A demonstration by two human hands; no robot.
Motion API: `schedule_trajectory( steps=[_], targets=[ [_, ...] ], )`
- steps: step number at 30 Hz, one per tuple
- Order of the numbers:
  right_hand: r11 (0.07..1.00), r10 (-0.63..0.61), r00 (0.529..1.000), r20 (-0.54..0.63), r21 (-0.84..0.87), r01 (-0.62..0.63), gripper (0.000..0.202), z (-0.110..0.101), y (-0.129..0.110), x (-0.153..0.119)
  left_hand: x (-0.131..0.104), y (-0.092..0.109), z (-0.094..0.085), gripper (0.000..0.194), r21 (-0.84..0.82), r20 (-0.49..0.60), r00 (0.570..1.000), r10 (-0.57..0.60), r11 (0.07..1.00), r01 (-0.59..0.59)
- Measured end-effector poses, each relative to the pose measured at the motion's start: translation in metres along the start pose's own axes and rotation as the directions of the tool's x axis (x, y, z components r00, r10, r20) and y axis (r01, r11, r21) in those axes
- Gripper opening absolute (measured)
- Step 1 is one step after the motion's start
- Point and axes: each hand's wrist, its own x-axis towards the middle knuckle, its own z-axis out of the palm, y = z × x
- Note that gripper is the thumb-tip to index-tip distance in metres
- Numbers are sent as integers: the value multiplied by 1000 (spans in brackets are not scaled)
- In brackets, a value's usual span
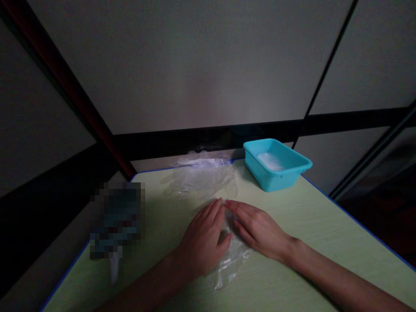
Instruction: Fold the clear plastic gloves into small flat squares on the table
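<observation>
Head view: left hand point(205, 238) and right hand point(261, 227) rest on clear plastic point(232, 262).

Left fingers point(210, 213), right fingers point(243, 211) on clear plastic point(232, 262); turquoise tub point(273, 181) beyond.

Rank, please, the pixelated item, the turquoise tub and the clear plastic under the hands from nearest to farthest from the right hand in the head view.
1. Clear plastic: at the right hand, partly beneath it.
2. Turquoise tub: beyond the hand, right side.
3. Pixelated item: across, at the table's left.
</observation>
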Motion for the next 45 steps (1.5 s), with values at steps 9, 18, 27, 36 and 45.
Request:
schedule_trajectory(
  steps=[9,18,27,36,45],
  targets=[
    [981,-42,960,276,-172,92,57,14,11,7,-3,6,17,72,132,123,992,-25,991,8],
    [986,-1,947,322,-157,55,58,16,12,5,-22,-10,21,74,139,124,992,-8,990,-9],
    [985,8,949,314,-167,47,60,15,11,5,-48,-25,17,74,186,121,993,1,982,-23],
    [980,6,951,309,-191,56,62,16,10,4,-57,-29,13,77,129,93,995,-29,992,17],
    [983,-13,955,295,-170,66,61,15,10,4,-40,-11,-1,74,-94,249,946,209,977,-192]
  ],
)
